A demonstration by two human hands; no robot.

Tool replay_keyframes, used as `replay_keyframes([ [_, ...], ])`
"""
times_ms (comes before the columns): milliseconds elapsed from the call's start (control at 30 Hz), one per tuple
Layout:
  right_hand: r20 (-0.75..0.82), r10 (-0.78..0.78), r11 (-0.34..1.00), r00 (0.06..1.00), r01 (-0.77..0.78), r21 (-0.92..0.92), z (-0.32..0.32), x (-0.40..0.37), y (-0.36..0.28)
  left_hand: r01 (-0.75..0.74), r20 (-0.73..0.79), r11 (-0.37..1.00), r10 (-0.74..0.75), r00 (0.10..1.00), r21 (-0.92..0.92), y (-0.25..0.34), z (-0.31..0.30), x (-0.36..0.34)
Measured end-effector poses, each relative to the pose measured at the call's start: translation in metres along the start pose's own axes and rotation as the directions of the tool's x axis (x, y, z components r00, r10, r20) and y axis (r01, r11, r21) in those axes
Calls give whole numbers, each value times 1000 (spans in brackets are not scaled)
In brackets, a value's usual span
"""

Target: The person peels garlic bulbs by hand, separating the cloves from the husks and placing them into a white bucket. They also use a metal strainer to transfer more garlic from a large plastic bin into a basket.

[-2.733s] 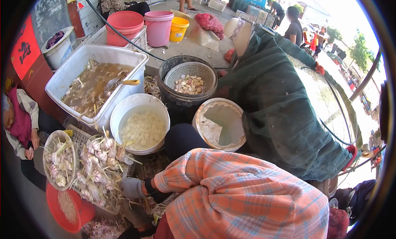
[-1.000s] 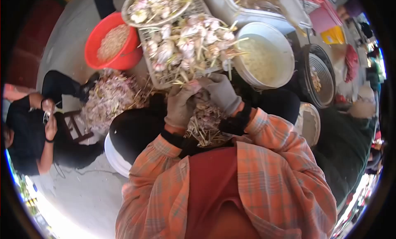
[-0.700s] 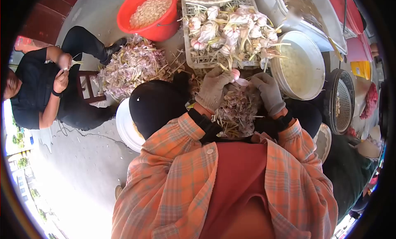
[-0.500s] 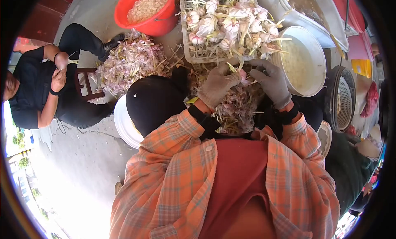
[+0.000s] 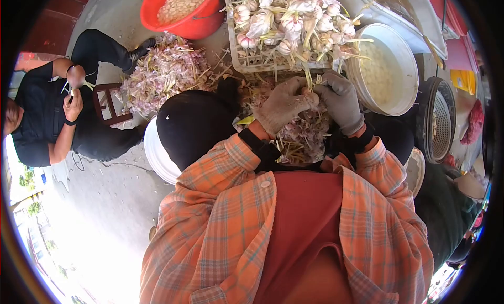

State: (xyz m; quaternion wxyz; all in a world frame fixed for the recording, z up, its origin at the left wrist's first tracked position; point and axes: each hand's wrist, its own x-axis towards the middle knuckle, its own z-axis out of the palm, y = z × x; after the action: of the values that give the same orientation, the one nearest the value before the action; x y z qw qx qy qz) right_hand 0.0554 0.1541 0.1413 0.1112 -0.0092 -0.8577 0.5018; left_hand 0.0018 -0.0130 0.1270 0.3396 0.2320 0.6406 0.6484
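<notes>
My left hand [image 5: 283,105], in a grey work glove, is closed around a garlic bulb [image 5: 310,88] whose stem pokes up between the hands. The fingers cover most of the bulb. Pressed against its other side is my right hand [image 5: 340,102], also gloved, with thumb and fingers pinched together. Below both hands lies a heap of garlic skins and stalks [image 5: 302,138] in my lap area. Just beyond them stands a white plastic crate [image 5: 247,66] full of whole garlic bulbs with pinkish skins.
A white bucket [image 5: 410,88] of peeled cloves in liquid stands right of the crate. A red bucket [image 5: 207,23] of cloves is at the back left, beside a pile of garlic skins [image 5: 165,75]. A co-worker [image 5: 44,109] sits at left. Dark baskets [image 5: 428,128] are at right.
My hands have drawn closer together around the garlic bulb, and my right fingers have curled in. The bulb, pink and visible before, is now mostly covered. The view has shifted slightly.
</notes>
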Motion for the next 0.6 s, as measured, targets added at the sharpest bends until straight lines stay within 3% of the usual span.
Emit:
replay_keyframes([
  [100, -101, -37, 985, 994, 19, -170, 4, -2, -4, 97, -57, 965, -114, 992, -244, 2, 6, -5],
  [133, -108, 95, 995, 990, -95, -2, 6, -3, -7, 88, -53, 947, -109, 993, -308, 0, 7, -4],
  [200, -56, 350, 891, 935, -314, 328, 9, -6, -13, 72, -45, 898, -102, 994, -433, -7, 9, -5],
  [300, -4, 496, 723, 869, -410, 557, 9, -5, -22, 41, -60, 859, -83, 995, -510, -11, 11, -6],
  [400, 45, 537, 639, 842, -442, 629, 7, -3, -23, -30, -89, 856, -19, 996, -516, -13, 12, -4],
  [500, 105, 596, 458, 796, -444, 770, 8, -2, -10, -28, -113, 833, -42, 993, -552, -1, 15, -7],
  [600, 207, 519, 273, 829, -390, 879, 9, -4, 4, -30, -60, 835, -3, 998, -550, 0, 12, -5],
])
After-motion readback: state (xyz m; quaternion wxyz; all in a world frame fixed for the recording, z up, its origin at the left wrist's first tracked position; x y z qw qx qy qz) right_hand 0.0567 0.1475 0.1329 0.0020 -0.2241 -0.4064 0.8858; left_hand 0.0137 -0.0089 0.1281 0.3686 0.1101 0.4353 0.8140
